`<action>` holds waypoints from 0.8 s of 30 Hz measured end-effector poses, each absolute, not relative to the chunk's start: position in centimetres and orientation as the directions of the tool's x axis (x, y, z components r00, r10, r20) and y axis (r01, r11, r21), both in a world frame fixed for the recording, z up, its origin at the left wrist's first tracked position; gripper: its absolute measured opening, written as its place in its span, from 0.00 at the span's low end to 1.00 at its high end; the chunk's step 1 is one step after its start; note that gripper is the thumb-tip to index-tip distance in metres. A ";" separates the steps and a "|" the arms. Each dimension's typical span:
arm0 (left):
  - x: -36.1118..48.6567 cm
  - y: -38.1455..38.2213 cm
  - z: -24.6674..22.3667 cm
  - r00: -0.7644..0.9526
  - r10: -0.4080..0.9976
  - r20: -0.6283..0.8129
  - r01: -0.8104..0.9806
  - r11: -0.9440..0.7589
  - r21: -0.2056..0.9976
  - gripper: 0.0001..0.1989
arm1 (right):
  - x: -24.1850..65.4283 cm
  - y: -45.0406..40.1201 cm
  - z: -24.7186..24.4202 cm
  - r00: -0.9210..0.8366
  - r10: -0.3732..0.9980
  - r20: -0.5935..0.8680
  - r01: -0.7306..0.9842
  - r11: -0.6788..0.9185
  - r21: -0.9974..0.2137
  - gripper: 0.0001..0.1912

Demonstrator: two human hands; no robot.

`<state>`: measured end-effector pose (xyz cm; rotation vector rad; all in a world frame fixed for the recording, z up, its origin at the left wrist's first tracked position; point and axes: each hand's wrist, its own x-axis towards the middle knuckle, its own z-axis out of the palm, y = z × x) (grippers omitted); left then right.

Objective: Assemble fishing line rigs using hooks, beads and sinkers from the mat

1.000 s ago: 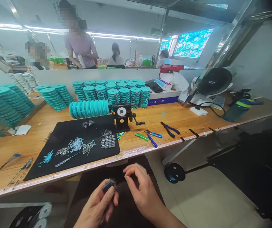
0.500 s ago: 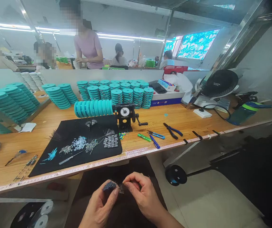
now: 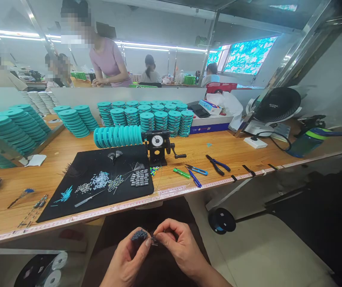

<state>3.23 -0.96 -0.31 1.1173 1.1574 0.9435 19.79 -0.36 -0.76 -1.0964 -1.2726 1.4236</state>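
Beyond the hands, the counter [image 3: 51, 167] carries a black mat [image 3: 123, 201] and pliers [image 3: 215, 164]. Below its edge, the left hand [image 3: 124, 259] grips a dark bristly bundle [image 3: 139, 235], and the right hand [image 3: 181, 245] pinches a tiny piece [image 3: 154, 240] just beside it.

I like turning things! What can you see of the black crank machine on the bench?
The black hand-crank counter has a round white dial and a crank with a dark handle on its right. It stands on the wooden bench beside the black mat, a row of teal spools at its left.
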 end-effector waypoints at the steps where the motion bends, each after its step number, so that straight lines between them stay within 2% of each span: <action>1: 3.2 -1.0 -0.4 0.194 0.958 -0.211 -0.023 0.220 0.975 0.20 | 19.7 -0.4 -0.8 -0.201 0.979 -0.045 -0.068 -0.060 -0.996 0.12; 4: 3.1 -0.9 -0.8 0.317 0.911 -0.265 -0.063 0.299 0.952 0.22 | 19.7 -0.4 -1.0 -0.243 0.969 -0.054 -0.047 -0.067 -0.997 0.12; 7: 3.1 -0.7 -0.9 0.415 0.860 -0.297 -0.029 0.338 0.941 0.22 | 19.6 -0.4 -1.1 -0.310 0.942 -0.130 -0.115 -0.173 -0.978 0.16; 10: 3.2 -0.8 -1.0 0.401 0.885 -0.237 0.038 0.242 0.970 0.19 | 19.3 -0.4 -1.2 -0.307 0.938 -0.163 -0.303 -0.259 -0.917 0.19; 12: 3.4 -0.9 -1.0 0.363 0.914 -0.182 0.078 0.165 0.983 0.17 | 19.1 -0.4 -1.3 -0.253 0.953 -0.168 -0.332 -0.249 -0.910 0.19; 14: 3.5 -1.1 -1.0 0.302 0.940 -0.158 0.127 0.124 0.984 0.18 | 18.9 -0.5 -1.3 -0.195 0.967 -0.165 -0.276 -0.215 -0.937 0.20; 19: 3.5 -1.1 -1.3 0.150 0.988 -0.036 0.312 -0.013 0.950 0.09 | 18.7 -0.8 -1.4 -0.115 0.986 -0.119 -0.119 -0.132 -0.984 0.18; 21: 3.3 -1.0 -1.6 0.122 0.993 0.007 0.379 -0.053 0.924 0.09 | 18.6 -0.9 -1.4 -0.087 0.991 -0.100 -0.089 -0.108 -0.990 0.18; 24: 3.0 -1.0 -2.2 0.146 0.989 -0.020 0.448 -0.048 0.893 0.10 | 18.4 -1.0 -1.5 -0.072 0.993 -0.092 -0.074 -0.098 -0.992 0.17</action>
